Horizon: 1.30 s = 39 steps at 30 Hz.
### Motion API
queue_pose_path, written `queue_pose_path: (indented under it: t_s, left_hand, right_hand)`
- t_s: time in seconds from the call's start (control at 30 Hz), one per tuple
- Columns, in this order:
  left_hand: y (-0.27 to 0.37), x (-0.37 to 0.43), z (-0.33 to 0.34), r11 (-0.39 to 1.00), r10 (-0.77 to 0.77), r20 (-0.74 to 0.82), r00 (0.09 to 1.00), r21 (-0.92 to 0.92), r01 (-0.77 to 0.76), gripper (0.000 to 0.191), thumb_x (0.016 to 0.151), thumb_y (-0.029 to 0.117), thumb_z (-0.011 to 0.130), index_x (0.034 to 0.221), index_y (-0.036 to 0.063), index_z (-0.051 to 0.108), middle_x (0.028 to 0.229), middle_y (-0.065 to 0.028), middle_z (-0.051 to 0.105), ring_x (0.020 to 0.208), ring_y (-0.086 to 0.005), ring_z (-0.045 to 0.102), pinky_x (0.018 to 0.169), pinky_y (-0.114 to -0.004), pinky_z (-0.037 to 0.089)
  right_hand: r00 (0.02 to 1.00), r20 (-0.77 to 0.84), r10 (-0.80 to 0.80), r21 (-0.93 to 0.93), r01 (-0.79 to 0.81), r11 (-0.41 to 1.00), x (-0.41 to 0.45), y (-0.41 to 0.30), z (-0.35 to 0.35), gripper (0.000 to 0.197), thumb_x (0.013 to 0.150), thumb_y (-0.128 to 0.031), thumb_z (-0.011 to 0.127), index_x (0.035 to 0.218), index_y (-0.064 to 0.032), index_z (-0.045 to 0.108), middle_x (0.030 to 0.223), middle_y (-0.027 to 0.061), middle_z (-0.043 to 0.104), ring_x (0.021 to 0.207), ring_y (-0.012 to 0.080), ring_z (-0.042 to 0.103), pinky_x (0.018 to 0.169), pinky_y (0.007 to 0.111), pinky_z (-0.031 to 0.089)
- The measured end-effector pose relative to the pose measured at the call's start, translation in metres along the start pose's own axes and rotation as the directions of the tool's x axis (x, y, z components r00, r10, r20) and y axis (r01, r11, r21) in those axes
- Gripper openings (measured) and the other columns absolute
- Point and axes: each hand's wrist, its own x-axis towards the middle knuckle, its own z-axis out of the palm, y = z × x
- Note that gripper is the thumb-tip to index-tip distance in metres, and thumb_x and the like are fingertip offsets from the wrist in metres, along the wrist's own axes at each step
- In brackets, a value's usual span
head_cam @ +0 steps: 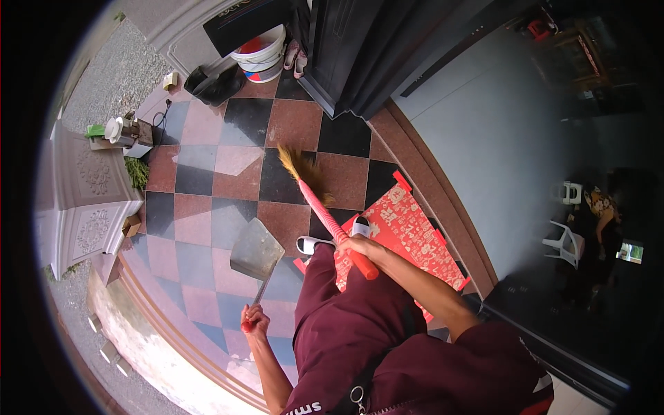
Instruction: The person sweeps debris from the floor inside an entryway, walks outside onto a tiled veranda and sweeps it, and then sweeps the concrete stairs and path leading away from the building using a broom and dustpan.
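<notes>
My left hand [254, 319] is closed around the red-ended handle of a metal dustpan [256, 250]. Its pan is out in front over the checkered tile floor [236, 179]; whether it touches the tiles is unclear. In my right hand [361, 247] is the pink and red handle of a broom [321, 210]. The broom's yellowish bristles [303, 168] lie over black and reddish tiles ahead of my feet. Beneath my right hand, partly hidden by my legs, spreads a red doormat [402, 223] with gold patterns. I wear white slippers [308, 245].
Black boots [215, 85], a white bucket [261, 59] and pink shoes [295, 58] stand by a dark door [358, 46]. A stone threshold [430, 171] edges the right. At left are a carved pillar base [93, 197] and an appliance [127, 132] with a cord. Indoors are white plastic chairs [564, 244].
</notes>
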Motion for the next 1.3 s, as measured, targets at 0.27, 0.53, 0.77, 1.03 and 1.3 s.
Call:
queue_pose_path:
  t_s: [0.27,0.53,0.77,1.03,1.3]
  left_hand:
    - [0.01,-0.005,-0.019,0.993,0.01,-0.003,1.0,-0.118,-0.011,0.018,0.076,0.006,0.047,0.062,0.0042,0.036,0.054,-0.0013,0.037,0.04,-0.0061,0.037,0.034,-0.015,0.033]
    - [-0.001,-0.021,-0.032,0.985,0.068,-0.017,0.998,-0.158,-0.07,0.018,0.075,0.006,0.047,0.06,0.0039,0.036,0.052,-0.0015,0.038,0.038,-0.0066,0.037,0.034,-0.016,0.034]
    - [0.005,-0.028,-0.046,0.987,0.087,-0.035,0.996,-0.134,-0.091,0.018,0.075,0.005,0.047,0.06,0.0044,0.037,0.052,-0.0015,0.038,0.038,-0.0069,0.037,0.034,-0.016,0.034]
    - [0.021,-0.024,-0.056,0.975,0.143,-0.079,0.987,-0.161,-0.154,0.02,0.075,0.007,0.048,0.059,0.0048,0.036,0.05,-0.0012,0.038,0.037,-0.0069,0.036,0.031,-0.015,0.033]
    - [0.01,-0.023,-0.051,0.983,0.11,-0.02,0.994,-0.144,-0.112,0.02,0.075,0.006,0.047,0.059,0.0043,0.036,0.051,-0.0012,0.037,0.037,-0.0064,0.036,0.031,-0.015,0.033]
  right_hand:
    - [0.929,-0.37,-0.023,-0.571,-0.208,0.795,-0.095,-0.013,-0.08,0.022,0.05,-0.013,0.06,0.066,-0.0002,0.052,0.062,0.0107,0.054,0.057,0.0198,0.055,0.052,0.031,0.043]
    - [0.825,-0.565,-0.021,-0.358,-0.222,0.907,0.046,-0.075,-0.122,0.018,0.052,-0.014,0.057,0.065,-0.0025,0.057,0.065,0.011,0.058,0.061,0.0218,0.058,0.053,0.031,0.046]
    - [0.887,-0.452,-0.092,-0.759,-0.328,0.562,0.06,-0.062,-0.068,0.041,0.052,-0.017,0.058,0.09,-0.0047,0.058,0.094,0.0159,0.057,0.089,0.0268,0.055,0.072,0.034,0.045]
    - [0.929,-0.367,-0.038,-0.674,-0.238,0.7,-0.062,-0.01,-0.12,0.033,0.045,-0.022,0.064,0.068,0.0,0.057,0.073,0.017,0.058,0.071,0.0254,0.058,0.063,0.032,0.044]
    - [0.889,-0.457,0.019,-0.101,-0.073,0.992,-0.045,-0.01,-0.109,0.014,0.059,-0.01,0.057,0.064,0.0015,0.051,0.053,0.0077,0.05,0.046,0.017,0.05,0.043,0.028,0.041]
